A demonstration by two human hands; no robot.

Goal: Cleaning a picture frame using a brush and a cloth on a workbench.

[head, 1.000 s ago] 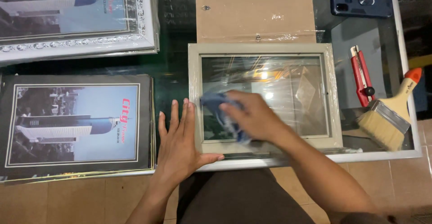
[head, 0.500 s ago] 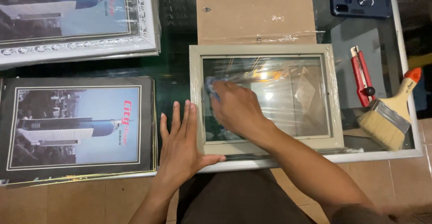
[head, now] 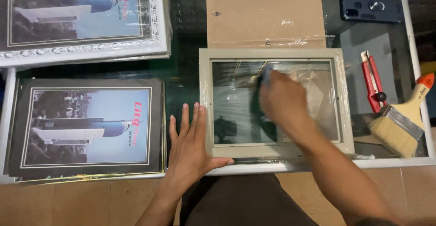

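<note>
A pale grey picture frame with a glass pane lies flat on the glass table in front of me. My left hand presses flat on the frame's lower left corner, fingers spread. My right hand is on the pane near its upper middle, blurred with motion, closed on a blue cloth that peeks out at the fingertips.
A brown backing board lies beyond the frame. A stack of building prints sits at left, a white ornate framed print above it. At right lie a red utility knife, a paintbrush and a dark phone.
My right hand with the cloth has swept across the pane, from the lower left area up and to the right. The left hand has stayed on the frame's corner.
</note>
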